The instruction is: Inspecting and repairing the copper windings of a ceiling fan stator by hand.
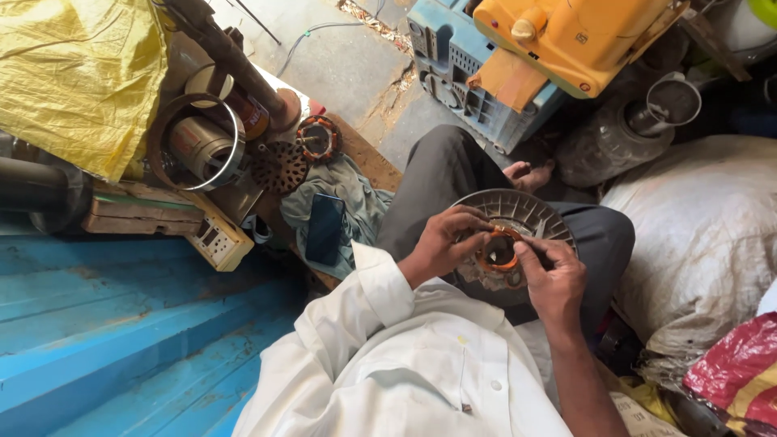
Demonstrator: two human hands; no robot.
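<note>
Seated cross-legged on the floor, round grey ribbed motor cover [534, 212] resting on the lap against the grey trouser knee. Both hands are close together over its middle, on an orange-copper winding ring [497, 252] that sits at the cover's centre. Left hand [443, 243] comes in from the left, fingers curled over the ring's upper-left edge; right hand [552, 279] comes from below right, thumb and forefinger pinched on the ring's right side — whether either hand is fully closed on the ring or only pressing it I cannot tell, the fingers hide the contact. Judgement: the step in hand looks like seating or working the ring in the cover. To do it well — keep the cover steady on the knee, press evenly on opposite sides so the ring stays level instead of cocking, and keep fingertips off the thin wire, which likely scuffs easily. Nearby: a dark phone [324, 227] lying on a grey-green cloth [356, 194] to the left, a perforated rusty disc [279, 167] and a small wound stator [316, 139] beyond it, a white socket board [218, 240], a yellow appliance housing [579, 36] on a blue crate [453, 61] ahead.
</note>
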